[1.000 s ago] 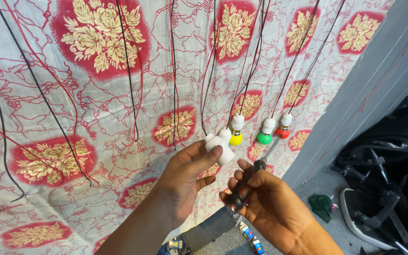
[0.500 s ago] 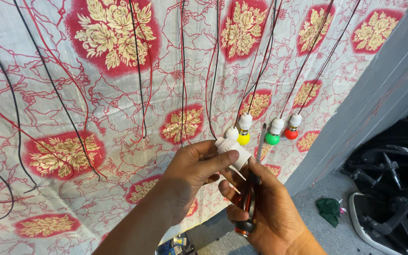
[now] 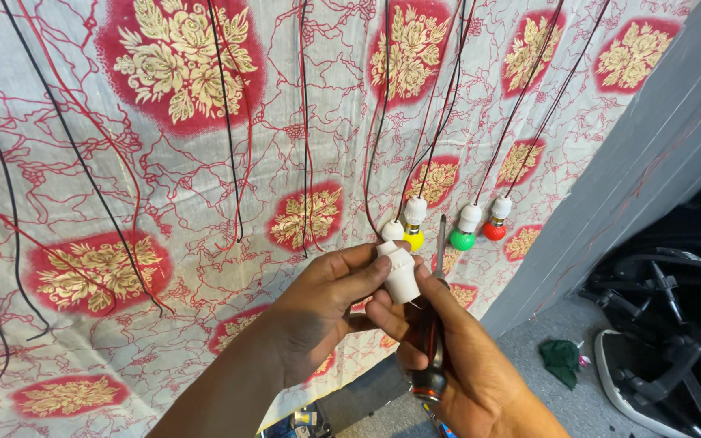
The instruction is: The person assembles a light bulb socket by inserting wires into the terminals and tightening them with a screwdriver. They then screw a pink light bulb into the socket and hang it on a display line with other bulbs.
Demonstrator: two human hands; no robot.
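Both hands have come closer together than they were a moment ago. The left hand [image 3: 330,304] pinches a white socket [image 3: 402,274] between thumb and fingers, just below the row of little bulbs. The right hand [image 3: 456,357] sat lower and more open a second ago, with the screwdriver [image 3: 432,341] lying loose across it. Now that hand has come up under the socket, its fingers wrap the dark red handle, and its fingertips also touch the bottom of the socket. The thin metal tip points up, just to the right of the socket. So the socket is now held by both hands, in the middle of the scene, near the cloth [image 3: 123,162]. The tool looks ready to be used on it, though the tip is not in it yet. Just behind hang a yellow bulb [image 3: 414,238], a green bulb [image 3: 462,239] and a red bulb [image 3: 493,230], each on a wire [image 3: 383,122] that runs up the red and white flowered cloth. More wires hang bare on the left. To the right, well apart, a green rag [image 3: 561,361] lies on the grey floor.
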